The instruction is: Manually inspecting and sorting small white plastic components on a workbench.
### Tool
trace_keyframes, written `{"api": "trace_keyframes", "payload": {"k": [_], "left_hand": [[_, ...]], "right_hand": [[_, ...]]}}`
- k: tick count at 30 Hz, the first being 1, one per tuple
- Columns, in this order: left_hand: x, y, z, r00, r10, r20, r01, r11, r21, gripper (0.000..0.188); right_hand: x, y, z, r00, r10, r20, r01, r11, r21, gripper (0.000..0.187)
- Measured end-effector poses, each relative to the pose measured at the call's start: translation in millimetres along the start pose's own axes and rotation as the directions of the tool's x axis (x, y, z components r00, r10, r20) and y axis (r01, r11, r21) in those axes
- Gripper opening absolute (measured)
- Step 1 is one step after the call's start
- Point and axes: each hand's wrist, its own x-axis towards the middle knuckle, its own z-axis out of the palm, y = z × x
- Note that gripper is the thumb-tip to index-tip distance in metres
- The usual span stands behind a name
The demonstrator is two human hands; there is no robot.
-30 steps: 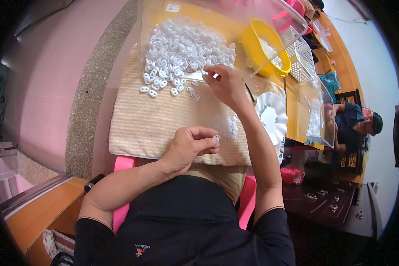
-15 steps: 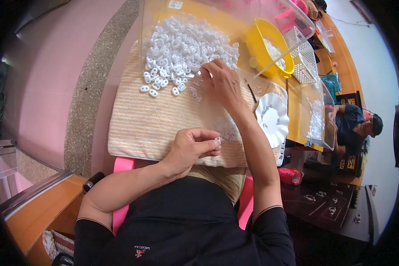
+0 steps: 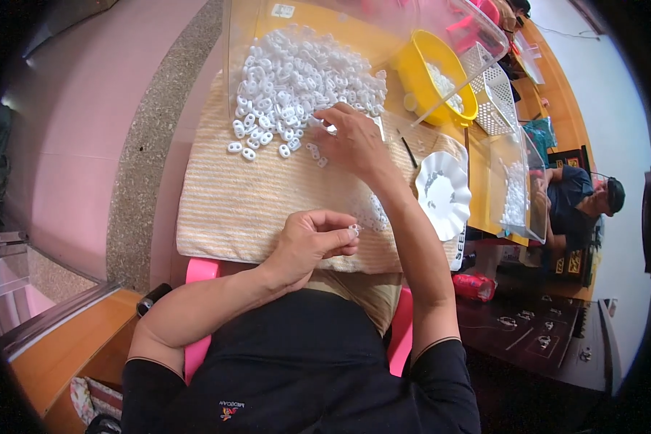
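Observation:
My left hand (image 3: pixel 311 242) pinches a tiny whitish clear plastic piece (image 3: pixel 354 229) between thumb and forefinger, low over the striped towel (image 3: pixel 224 206). Farther off, my right hand (image 3: pixel 356 143) reaches to the near right edge of a heap of white oval two-hole plastic parts (image 3: pixel 296 79). Its fingers are curled together, with a white glint between them; what they hold is too small to tell. Several small flat translucent pieces (image 3: pixel 313 150) lie just left of that hand. Scattered clear bits (image 3: pixel 372 215) lie between my left hand and right forearm.
A thin black tool (image 3: pixel 409 148) lies beside a white scalloped dish (image 3: pixel 452 188) with small dark bits. Behind are a clear bin wall (image 3: pixel 441 105), a yellow basin (image 3: pixel 419 65) and a white perforated basket (image 3: pixel 493 90). A co-worker (image 3: pixel 579 195) sits at right by another clear bin (image 3: pixel 535 228).
My right hand has shifted slightly left and nearer, along the heap's edge. My left hand keeps its pinch in nearly the same place.

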Motion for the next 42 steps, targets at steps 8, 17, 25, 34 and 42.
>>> {"api": "trace_keyframes", "payload": {"k": [8,17,25,34,42], "left_hand": [[-0.2,1.3,-0.2,1.000,0.011,0.018,-0.011,1.000,-0.008,0.016],[-1.2,1.4,1.2,1.000,0.002,0.003,-0.002,1.000,0.027,0.017],[-1.0,0.7,1.4,1.000,-0.003,-0.020,0.004,1.000,0.024,0.016],[0.0,-0.6,1.2,1.000,0.001,-0.012,0.000,1.000,0.028,0.016],[-0.2,-1.7,0.9,1.000,0.004,-0.015,-0.003,1.000,0.018,0.016]], "right_hand": [[-6.0,3.8,1.7,0.999,0.009,0.039,-0.007,0.999,-0.048,0.018],[-43.4,13.6,-17.0,0.985,0.165,-0.045,-0.153,0.967,0.206,0.017],[-78.8,23.8,-39.3,0.991,0.125,0.044,-0.126,0.992,0.021,0.016],[-90.4,28.4,-55.1,0.951,0.308,0.037,-0.307,0.914,0.266,0.019],[-84.4,15.5,-40.4,0.986,0.161,0.036,-0.163,0.985,0.053,0.020]]}}
